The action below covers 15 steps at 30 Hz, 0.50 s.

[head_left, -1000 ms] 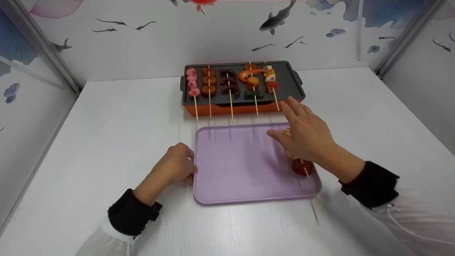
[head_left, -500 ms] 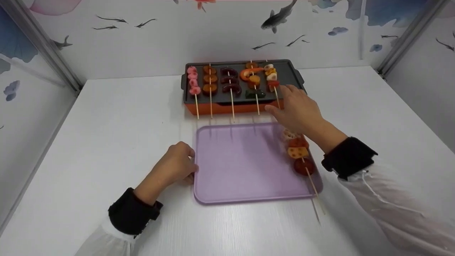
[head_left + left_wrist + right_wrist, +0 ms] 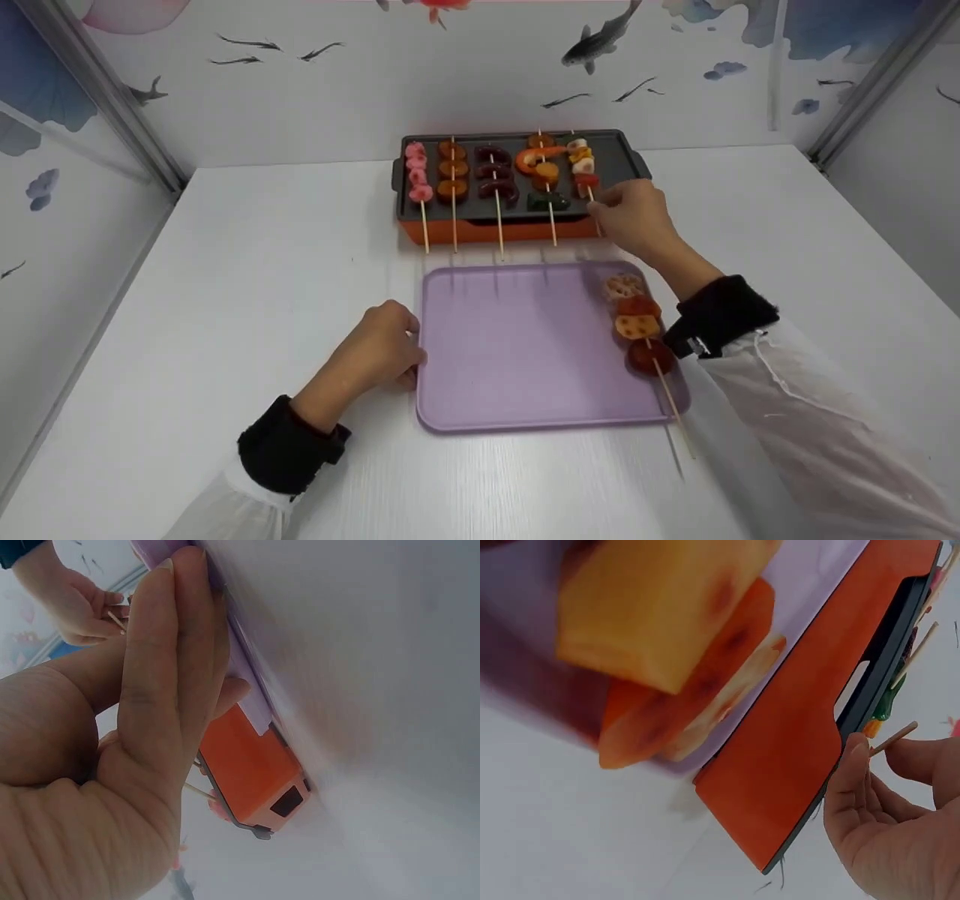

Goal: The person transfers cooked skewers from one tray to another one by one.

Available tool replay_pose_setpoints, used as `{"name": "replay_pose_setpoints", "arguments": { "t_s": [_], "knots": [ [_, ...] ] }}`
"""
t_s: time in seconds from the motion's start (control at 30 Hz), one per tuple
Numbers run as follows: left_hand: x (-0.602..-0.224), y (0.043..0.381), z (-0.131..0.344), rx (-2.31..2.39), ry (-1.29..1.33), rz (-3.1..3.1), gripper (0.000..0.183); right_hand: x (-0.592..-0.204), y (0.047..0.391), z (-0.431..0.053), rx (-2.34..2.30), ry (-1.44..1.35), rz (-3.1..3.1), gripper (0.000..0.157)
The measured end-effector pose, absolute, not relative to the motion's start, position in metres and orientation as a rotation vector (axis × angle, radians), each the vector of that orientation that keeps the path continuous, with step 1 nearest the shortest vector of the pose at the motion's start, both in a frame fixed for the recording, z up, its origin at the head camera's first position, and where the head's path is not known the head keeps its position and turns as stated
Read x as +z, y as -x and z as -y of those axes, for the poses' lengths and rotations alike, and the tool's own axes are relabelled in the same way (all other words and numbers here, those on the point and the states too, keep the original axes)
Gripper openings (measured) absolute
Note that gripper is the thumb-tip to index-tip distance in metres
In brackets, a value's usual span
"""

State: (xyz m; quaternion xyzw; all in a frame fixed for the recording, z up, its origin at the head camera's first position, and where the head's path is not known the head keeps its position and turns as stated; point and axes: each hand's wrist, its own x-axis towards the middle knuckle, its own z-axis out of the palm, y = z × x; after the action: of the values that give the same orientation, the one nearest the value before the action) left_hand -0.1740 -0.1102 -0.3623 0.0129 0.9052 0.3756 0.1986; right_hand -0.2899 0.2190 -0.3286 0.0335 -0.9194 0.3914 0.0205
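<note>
At the grill's right side, my right hand (image 3: 634,217) pinches the wooden stick of a skewer (image 3: 584,166) with white, yellow and red pieces, which lies on the grill plate. The stick's end (image 3: 896,738) pokes out between thumb and fingers in the right wrist view. My left hand (image 3: 375,349) grips the left edge of a lilac tray (image 3: 517,345), its thumb over the rim. Along the tray's right side rests a skewer (image 3: 637,328) with lotus root, orange and yellow pieces and a dark red round; its stick overhangs the front edge.
An orange grill (image 3: 517,231) with a dark plate stands behind the tray. Several other skewers lie across it: pink pieces (image 3: 418,174), browned rounds (image 3: 452,171), dark red sausages (image 3: 495,174), and one with a shrimp (image 3: 532,159). A patterned wall (image 3: 337,97) rises behind the table.
My right hand has moved from above the tray's skewer to the grill, and its fingers have closed on the rightmost skewer's stick. The left hand has stayed at the tray's edge.
</note>
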Motion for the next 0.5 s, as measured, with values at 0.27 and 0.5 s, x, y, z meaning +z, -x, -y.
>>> {"name": "replay_pose_setpoints", "arguments": {
  "t_s": [0.27, 0.5],
  "knots": [
    [-0.363, 0.1749, 0.1092, 1.067, 0.0, -2.498, 0.043, -0.3219, 0.2918, -0.2214, 2.025, 0.264, 2.687, 0.042],
    [-0.3639, 0.1745, 0.1092, 1.081, -0.002, -2.499, 0.041, -0.3215, 0.2927, -0.2254, 2.395, 0.367, 2.439, 0.041]
  ]
}}
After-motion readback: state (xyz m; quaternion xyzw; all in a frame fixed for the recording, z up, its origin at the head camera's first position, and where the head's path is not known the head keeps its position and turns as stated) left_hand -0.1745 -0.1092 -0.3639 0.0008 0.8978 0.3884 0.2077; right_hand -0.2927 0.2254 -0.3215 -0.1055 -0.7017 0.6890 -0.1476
